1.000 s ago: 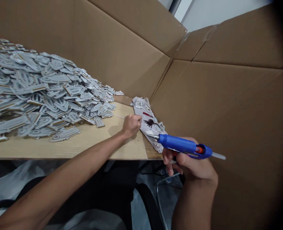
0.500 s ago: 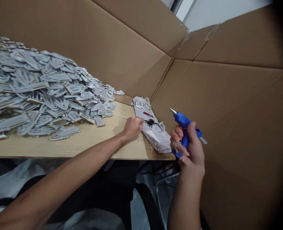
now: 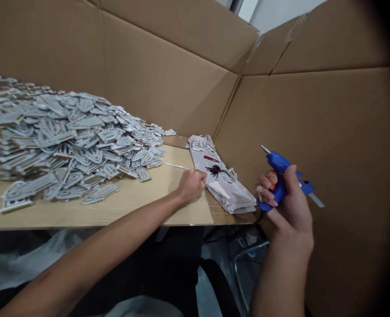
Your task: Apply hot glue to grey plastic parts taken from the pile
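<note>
My right hand is wrapped round a blue glue gun, nozzle pointing up and left, a clear glue stick poking out of its back. It hovers off the table's right edge. My left hand is closed into a fist on the wooden table, resting at the left edge of a grey paper sheet that carries small cut-outs and a dark tangled item. What the fist pinches is hidden. A thin clear stick lies just beyond the knuckles.
A big heap of grey cardboard cut-outs covers the table's left and middle. Brown cardboard walls enclose the back and right side. Below the table edge a metal chair frame shows.
My right hand turned the glue gun from lying level to nozzle-up, then shifted it slightly right. The left fist stayed by the grey sheet. The camera tilted a little.
</note>
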Action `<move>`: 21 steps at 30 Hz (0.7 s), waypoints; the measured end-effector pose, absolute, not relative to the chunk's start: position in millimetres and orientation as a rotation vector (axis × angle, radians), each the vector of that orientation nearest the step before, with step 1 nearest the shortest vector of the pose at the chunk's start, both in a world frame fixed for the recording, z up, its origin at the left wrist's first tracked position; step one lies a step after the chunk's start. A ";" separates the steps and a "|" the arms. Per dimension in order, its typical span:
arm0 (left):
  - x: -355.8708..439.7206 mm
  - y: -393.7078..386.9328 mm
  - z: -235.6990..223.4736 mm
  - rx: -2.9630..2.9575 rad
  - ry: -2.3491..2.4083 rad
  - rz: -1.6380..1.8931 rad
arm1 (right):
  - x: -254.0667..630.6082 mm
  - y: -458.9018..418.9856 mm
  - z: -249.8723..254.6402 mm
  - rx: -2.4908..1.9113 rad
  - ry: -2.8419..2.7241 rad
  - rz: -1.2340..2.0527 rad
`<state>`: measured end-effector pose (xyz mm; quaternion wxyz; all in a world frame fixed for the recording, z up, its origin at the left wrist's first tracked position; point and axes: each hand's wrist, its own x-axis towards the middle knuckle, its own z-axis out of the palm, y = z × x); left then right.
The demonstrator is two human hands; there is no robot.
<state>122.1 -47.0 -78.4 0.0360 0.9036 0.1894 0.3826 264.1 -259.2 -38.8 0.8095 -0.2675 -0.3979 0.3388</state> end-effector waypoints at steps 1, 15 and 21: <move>122.2 -47.0 -78.0 2.800 0.600 1.142 | 266.7 -259.3 -39.8 -0.582 -0.826 0.698; 171.9 98.5 26.5 3.122 1.366 0.645 | 293.0 -251.0 -45.8 -0.749 -0.546 0.522; 185.2 158.5 39.8 3.225 1.242 0.445 | 302.9 -249.7 -54.2 -0.775 -0.537 0.489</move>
